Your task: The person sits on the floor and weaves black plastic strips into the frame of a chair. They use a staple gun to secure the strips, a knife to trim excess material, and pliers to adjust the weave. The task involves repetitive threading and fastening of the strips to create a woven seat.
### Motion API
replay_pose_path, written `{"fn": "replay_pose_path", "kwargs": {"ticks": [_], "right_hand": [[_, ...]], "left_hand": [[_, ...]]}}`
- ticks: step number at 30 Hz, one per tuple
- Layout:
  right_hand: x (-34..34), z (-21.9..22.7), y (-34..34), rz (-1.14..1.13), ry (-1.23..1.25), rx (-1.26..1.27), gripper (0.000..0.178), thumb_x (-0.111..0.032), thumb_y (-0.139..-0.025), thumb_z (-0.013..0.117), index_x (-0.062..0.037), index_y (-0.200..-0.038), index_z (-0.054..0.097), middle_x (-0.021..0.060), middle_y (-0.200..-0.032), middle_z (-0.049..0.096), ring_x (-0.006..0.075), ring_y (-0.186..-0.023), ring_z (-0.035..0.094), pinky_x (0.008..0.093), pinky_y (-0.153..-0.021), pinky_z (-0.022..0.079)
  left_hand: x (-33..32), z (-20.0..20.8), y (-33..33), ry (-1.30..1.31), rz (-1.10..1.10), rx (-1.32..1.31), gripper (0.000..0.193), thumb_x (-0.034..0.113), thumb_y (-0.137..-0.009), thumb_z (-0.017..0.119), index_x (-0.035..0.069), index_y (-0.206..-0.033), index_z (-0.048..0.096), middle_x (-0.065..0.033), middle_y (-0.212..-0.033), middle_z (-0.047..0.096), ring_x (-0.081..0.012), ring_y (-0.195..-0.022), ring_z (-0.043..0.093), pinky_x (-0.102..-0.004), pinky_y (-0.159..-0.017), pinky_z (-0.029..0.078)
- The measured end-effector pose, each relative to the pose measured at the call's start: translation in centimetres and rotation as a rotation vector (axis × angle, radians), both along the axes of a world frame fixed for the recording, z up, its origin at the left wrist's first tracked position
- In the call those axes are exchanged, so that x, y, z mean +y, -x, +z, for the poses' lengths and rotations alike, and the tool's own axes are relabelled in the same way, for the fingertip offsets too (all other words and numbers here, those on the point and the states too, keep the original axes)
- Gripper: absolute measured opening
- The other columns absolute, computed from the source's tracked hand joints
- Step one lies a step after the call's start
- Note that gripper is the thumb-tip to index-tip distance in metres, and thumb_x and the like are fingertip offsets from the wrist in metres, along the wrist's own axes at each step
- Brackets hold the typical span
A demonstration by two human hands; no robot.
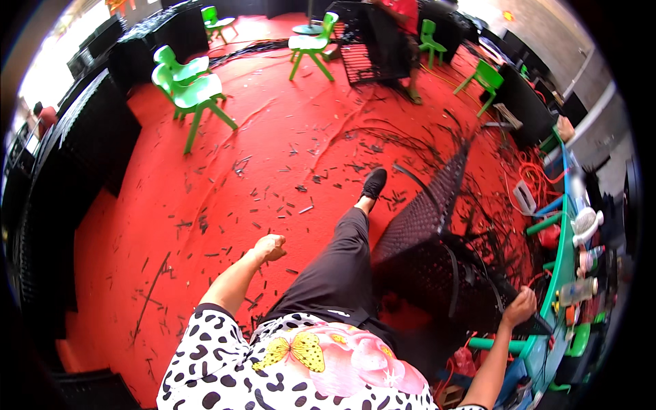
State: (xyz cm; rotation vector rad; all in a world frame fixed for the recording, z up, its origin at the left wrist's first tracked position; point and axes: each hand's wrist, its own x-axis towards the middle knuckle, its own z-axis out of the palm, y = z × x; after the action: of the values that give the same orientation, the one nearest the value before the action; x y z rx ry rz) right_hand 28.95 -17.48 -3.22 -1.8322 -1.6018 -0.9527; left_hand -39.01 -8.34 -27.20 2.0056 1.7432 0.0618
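Note:
My right hand (pixel 521 307) is closed around the edge of a large black woven wicker piece (pixel 437 253), low on my right. Its perforated, lattice-like sides stand at an angle, and loose black strips trail from it. My left hand (pixel 270 247) hangs over the red floor with its fingers curled in and nothing visible in them. One of my legs, in dark trousers and a black shoe (pixel 374 183), is stretched forward beside the wicker piece.
Black strip offcuts litter the red floor covering (pixel 171 225). Green plastic chairs (pixel 195 92) stand ahead. Black stacked wicker (pixel 89 130) lines the left. A cluttered green-edged table (pixel 564 273) and orange cords (pixel 536 171) are on the right. Another person (pixel 403 20) is beside a black slatted frame (pixel 359 61).

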Motion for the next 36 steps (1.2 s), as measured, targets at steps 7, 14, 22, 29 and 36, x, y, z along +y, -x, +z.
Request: {"fn": "replay_pose_path", "kwargs": {"ticks": [7, 14, 22, 29, 36], "right_hand": [[0.2, 0.3, 1.4, -0.013, -0.090, -0.023, 0.027, -0.018, -0.092, 0.038, -0.0050, -0.082, 0.059, 0.0112, -0.079, 0.058, 0.0314, -0.078, 0.055, 0.0423, -0.075, 0.040], [0.2, 0.8, 2.4, -0.004, -0.124, 0.010, 0.025, -0.016, -0.091, 0.038, -0.0040, -0.081, 0.057, 0.0104, -0.076, 0.054, 0.0295, -0.074, 0.053, 0.0406, -0.073, 0.039], [0.2, 0.9, 2.3, 0.004, -0.124, 0.021, 0.022, -0.016, -0.091, 0.041, -0.0054, -0.083, 0.059, 0.0101, -0.077, 0.056, 0.0292, -0.077, 0.054, 0.0408, -0.077, 0.039], [-0.2, 0.9, 1.2, 0.014, -0.035, 0.038, 0.022, -0.021, -0.091, 0.044, -0.0082, -0.090, 0.061, 0.0104, -0.080, 0.059, 0.0306, -0.081, 0.057, 0.0411, -0.077, 0.041], [-1.2, 4.5, 4.6, 0.212, 0.052, 0.513, 0.027, -0.012, -0.077, 0.065, -0.0034, -0.102, 0.061, 0.0111, -0.092, 0.063, 0.0264, -0.087, 0.060, 0.0369, -0.081, 0.047]], "left_hand": [[2.2, 0.9, -1.4, -0.166, -0.234, -0.071, 0.026, 0.025, -0.070, 0.068, 0.006, -0.085, 0.059, -0.0149, -0.079, 0.062, -0.0331, -0.083, 0.062, -0.0434, -0.073, 0.050], [8.5, 7.9, -9.8, -0.357, -0.308, -0.107, 0.027, 0.017, -0.075, 0.065, 0.002, -0.095, 0.056, -0.0164, -0.094, 0.058, -0.0339, -0.093, 0.058, -0.0421, -0.079, 0.048], [8.4, 16.0, -21.7, -0.330, -0.845, -0.154, 0.029, 0.013, -0.073, 0.064, 0.002, -0.097, 0.056, -0.0149, -0.096, 0.056, -0.0345, -0.088, 0.057, -0.0424, -0.074, 0.048], [3.1, 14.2, -29.4, -0.213, -1.450, 0.027, 0.025, 0.026, -0.077, 0.058, 0.005, -0.089, 0.059, -0.0128, -0.064, 0.061, -0.0309, -0.062, 0.063, -0.0415, -0.054, 0.051], [0.1, 17.2, -31.9, -0.178, -1.421, -0.179, 0.034, 0.024, -0.073, 0.066, 0.001, -0.095, 0.054, -0.0157, -0.094, 0.058, -0.0319, -0.087, 0.059, -0.0424, -0.072, 0.049]]}}
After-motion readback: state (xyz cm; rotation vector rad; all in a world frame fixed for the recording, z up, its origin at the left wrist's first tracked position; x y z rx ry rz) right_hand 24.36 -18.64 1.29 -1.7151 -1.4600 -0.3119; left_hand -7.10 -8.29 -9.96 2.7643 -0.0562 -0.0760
